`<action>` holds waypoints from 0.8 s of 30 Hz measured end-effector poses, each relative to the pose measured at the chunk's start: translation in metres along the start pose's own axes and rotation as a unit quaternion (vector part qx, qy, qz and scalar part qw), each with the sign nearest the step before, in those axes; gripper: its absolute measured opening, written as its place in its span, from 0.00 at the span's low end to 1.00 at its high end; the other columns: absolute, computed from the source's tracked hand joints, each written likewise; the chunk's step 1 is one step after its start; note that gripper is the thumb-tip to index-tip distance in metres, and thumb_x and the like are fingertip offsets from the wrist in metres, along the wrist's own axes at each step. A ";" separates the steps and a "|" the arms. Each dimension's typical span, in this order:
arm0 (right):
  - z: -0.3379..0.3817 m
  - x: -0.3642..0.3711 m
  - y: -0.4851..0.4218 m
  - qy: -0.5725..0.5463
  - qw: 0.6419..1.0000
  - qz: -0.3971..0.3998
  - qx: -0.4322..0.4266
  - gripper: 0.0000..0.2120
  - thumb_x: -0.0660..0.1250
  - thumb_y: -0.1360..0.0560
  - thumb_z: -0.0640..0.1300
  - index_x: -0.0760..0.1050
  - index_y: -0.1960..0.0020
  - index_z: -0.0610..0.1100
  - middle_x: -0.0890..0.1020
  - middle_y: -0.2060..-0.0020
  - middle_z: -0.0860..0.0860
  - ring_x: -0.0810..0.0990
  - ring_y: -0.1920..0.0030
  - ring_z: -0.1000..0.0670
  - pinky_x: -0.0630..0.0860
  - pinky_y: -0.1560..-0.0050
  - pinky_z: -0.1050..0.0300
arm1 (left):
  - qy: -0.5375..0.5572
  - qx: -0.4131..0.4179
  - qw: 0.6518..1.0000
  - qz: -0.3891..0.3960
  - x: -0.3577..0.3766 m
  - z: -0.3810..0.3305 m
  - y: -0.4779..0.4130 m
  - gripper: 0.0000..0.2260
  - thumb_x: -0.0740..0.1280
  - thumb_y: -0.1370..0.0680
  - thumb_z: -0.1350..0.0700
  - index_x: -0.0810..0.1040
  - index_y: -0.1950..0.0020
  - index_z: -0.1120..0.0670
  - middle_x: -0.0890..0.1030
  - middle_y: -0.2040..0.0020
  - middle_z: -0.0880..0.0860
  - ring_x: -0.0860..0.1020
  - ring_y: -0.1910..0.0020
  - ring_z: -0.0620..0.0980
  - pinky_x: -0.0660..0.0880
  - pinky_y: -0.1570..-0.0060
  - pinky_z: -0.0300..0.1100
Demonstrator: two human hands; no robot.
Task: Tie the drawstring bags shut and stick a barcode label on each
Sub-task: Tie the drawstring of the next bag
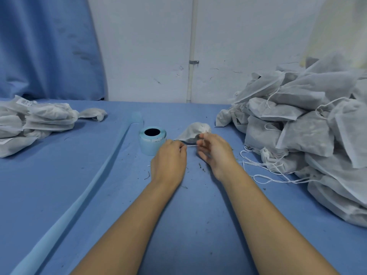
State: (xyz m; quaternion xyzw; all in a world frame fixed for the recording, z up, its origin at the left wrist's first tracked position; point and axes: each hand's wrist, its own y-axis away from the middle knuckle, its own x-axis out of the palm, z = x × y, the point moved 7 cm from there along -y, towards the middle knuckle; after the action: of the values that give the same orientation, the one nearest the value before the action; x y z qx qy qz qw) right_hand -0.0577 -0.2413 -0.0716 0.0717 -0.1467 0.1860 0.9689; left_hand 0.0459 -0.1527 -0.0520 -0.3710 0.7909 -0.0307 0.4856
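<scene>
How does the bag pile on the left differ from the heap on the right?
The left pile is low and lies flat; the right heap is taller and jumbled. Left pile bags show printed labels and one cinched neck; right heap bags trail loose white strings and show no labels. Both hold filled white fabric bags on the blue cloth.

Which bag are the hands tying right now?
The small white bag lying alone beside the blue label roll; both hands pull its string. All other bags sit untouched in side piles.
</scene>
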 end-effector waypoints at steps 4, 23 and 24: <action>0.010 0.004 0.006 0.226 0.969 -0.026 -0.098 0.06 0.61 0.22 0.42 0.73 0.57 0.46 0.76 0.70 0.51 0.72 0.67 0.52 0.69 0.62 0.58 | -0.086 0.046 0.995 -0.034 -0.008 -0.003 -0.003 0.13 0.54 0.17 0.51 0.76 0.48 0.55 0.73 0.49 0.51 0.72 0.49 0.49 0.64 0.64 0.43; 0.030 0.021 0.028 0.534 0.776 -0.085 -0.325 0.26 0.58 0.25 0.35 0.66 0.28 0.49 0.62 0.25 0.59 0.65 0.34 0.51 0.68 0.48 0.56 | 0.299 0.122 0.946 0.039 0.004 -0.026 -0.007 0.08 0.60 0.19 0.63 0.74 0.57 0.62 0.63 0.28 0.43 0.64 0.40 0.23 0.60 0.50 0.18; 0.031 0.021 0.029 0.533 0.772 -0.087 -0.335 0.27 0.58 0.24 0.34 0.65 0.27 0.49 0.61 0.25 0.59 0.65 0.33 0.52 0.69 0.47 0.55 | 0.327 0.113 0.937 0.044 0.004 -0.026 -0.008 0.07 0.60 0.19 0.63 0.75 0.56 0.61 0.65 0.32 0.40 0.63 0.40 0.23 0.59 0.48 0.17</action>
State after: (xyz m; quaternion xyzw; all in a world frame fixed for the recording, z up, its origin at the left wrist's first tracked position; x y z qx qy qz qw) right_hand -0.0579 -0.2135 -0.0327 -0.3555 0.3474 0.0480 0.8664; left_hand 0.0289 -0.1688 -0.0384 -0.2479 0.9129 -0.2177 0.2402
